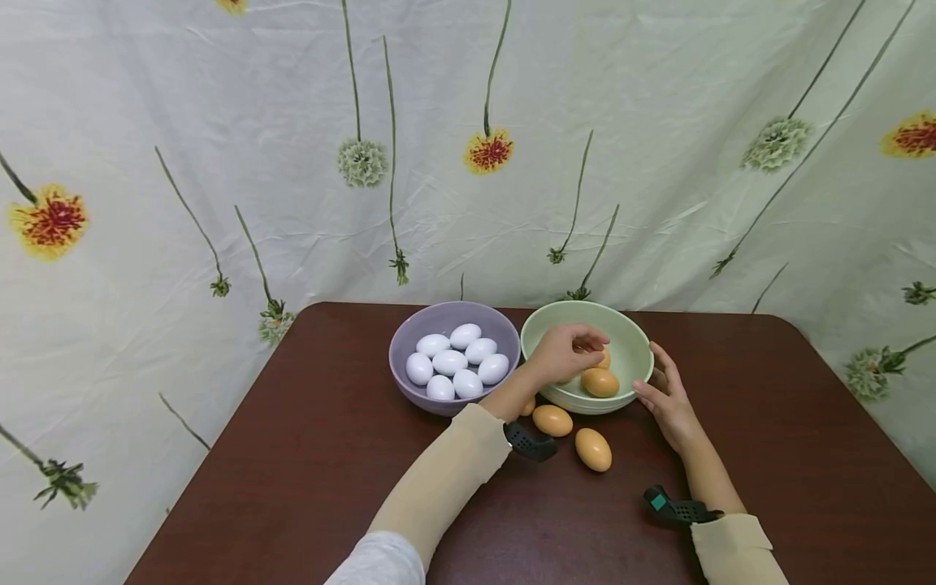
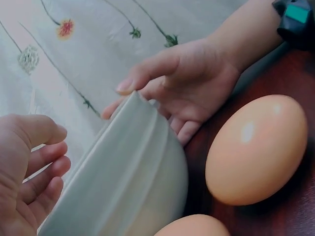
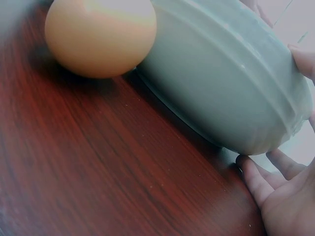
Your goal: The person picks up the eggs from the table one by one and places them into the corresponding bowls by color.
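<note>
My left hand (image 1: 566, 354) hovers over the light green bowl (image 1: 630, 351), fingers loosely bent. In the left wrist view, nothing shows between its thumb and fingers. Brown eggs lie inside that bowl, one (image 1: 600, 383) near its front and another (image 1: 604, 358) partly behind the left fingers. My right hand (image 1: 671, 402) holds the bowl's right side, thumb at the rim and fingers along the outer wall, as the right wrist view also shows. In front of the bowl, brown eggs rest on the table: one (image 1: 593, 449) nearer me, one (image 1: 552, 420) closer in, and one (image 1: 527, 406) partly hidden by the left wrist.
A purple bowl (image 1: 400, 363) with several white eggs (image 1: 449, 362) stands just left of the green one. Both bowls are near the far edge of the dark brown table (image 1: 329, 455). A flower-patterned cloth (image 1: 292, 122) hangs behind.
</note>
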`<state>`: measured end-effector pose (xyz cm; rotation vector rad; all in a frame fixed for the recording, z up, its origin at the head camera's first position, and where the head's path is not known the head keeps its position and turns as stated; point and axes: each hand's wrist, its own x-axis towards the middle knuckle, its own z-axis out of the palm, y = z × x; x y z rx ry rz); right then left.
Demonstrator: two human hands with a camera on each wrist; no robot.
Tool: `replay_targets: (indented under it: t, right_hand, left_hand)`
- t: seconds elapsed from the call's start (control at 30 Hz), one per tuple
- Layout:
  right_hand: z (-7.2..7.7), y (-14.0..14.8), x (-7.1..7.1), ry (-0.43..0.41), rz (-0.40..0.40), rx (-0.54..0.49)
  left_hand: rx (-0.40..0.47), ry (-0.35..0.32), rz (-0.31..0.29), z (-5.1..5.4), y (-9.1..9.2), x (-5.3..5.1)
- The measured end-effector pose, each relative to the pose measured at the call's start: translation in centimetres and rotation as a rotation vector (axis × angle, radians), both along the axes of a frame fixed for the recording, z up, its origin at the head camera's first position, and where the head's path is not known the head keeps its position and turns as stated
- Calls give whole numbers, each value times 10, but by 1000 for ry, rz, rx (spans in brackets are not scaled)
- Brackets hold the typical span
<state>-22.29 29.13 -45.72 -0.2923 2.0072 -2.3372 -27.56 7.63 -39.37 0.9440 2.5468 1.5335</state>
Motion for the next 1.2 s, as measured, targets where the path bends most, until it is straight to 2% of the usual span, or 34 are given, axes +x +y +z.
replay_targets:
  t: [0.27, 0.47, 0.73, 0.83, 1.03, 1.2]
  right_hand:
    - [1, 0, 1, 4, 3, -1]
    - [1, 0, 1, 7, 0, -2]
    - [0, 1, 1, 16, 4, 12]
    - [0, 1, 0, 14, 7, 15]
    - [-1, 0, 1, 0, 6, 12]
    - [0, 0, 1, 5, -1, 19]
  left_hand:
    - [71, -13, -94, 3, -2, 19]
    - [79, 22, -173, 2, -5, 33]
    - [51, 38, -183, -2, -8, 51]
    - [56, 29, -202, -3, -9, 58]
    - [60, 59, -235, -5, -10, 71]
    - [39, 22, -279, -7, -11, 78]
